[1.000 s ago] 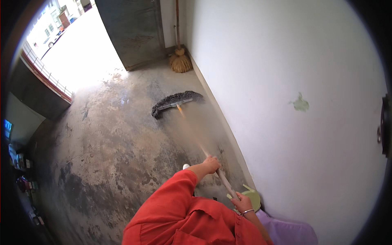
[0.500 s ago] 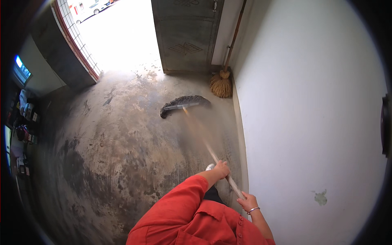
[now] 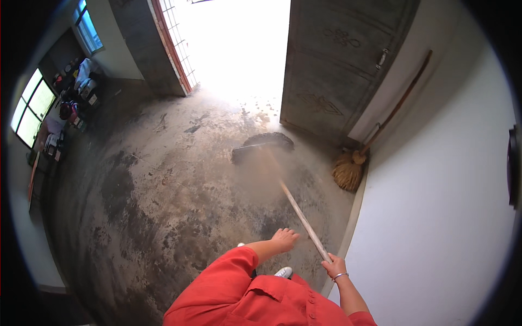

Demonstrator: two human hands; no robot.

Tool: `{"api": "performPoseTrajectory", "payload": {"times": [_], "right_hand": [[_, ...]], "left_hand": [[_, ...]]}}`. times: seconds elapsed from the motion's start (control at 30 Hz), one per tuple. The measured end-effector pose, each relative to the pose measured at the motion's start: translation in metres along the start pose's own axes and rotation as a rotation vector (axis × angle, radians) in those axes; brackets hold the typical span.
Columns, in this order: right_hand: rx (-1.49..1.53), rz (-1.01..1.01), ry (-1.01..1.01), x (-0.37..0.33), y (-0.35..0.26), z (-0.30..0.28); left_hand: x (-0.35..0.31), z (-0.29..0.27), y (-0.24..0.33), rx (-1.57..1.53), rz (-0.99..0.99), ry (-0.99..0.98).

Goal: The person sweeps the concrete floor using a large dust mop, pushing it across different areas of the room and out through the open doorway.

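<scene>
A mop (image 3: 303, 218) with a pale wooden handle slants across the concrete floor, its wide dark head (image 3: 278, 140) lying flat in front of the doorway. My right hand (image 3: 335, 266) is wrapped round the upper end of the handle, a silver bracelet at the wrist. My left hand (image 3: 285, 239) hangs just left of the handle, off it, with its fingers loosely stretched and nothing in them. A hazy patch blurs the part of the handle nearest the mop head.
A straw broom (image 3: 348, 169) leans in the corner between the grey metal door (image 3: 337, 65) and the white wall (image 3: 435, 217). Piled household items (image 3: 70, 108) stand along the left wall by windows. A white shoe (image 3: 283, 272) shows below me.
My left hand has let go of the mop handle and is now beside it. The view has turned left, so the door and broom sit farther right.
</scene>
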State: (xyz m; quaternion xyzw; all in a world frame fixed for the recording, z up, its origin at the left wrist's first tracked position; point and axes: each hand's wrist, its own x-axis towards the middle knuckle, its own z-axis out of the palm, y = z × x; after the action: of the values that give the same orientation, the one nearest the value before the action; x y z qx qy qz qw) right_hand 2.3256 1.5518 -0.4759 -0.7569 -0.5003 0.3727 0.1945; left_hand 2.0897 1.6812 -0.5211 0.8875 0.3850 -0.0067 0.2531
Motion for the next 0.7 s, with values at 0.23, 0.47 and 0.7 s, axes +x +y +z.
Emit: {"api": "performPoseTrajectory", "payload": {"times": [0.23,0.47,0.7], "right_hand": [[0.030,0.072,-0.082,0.157,-0.126,0.022],[0.263,0.157,-0.147,0.288,-0.256,0.082],[0.478,0.343,-0.144,0.403,-0.347,0.158]], "left_hand": [[-0.119,0.011,-0.232,-0.373,-0.600,-0.230],[-0.162,-0.078,-0.390,-0.512,-0.983,-0.326],[-0.056,-0.150,-0.514,-0.771,-0.987,0.204]]}}
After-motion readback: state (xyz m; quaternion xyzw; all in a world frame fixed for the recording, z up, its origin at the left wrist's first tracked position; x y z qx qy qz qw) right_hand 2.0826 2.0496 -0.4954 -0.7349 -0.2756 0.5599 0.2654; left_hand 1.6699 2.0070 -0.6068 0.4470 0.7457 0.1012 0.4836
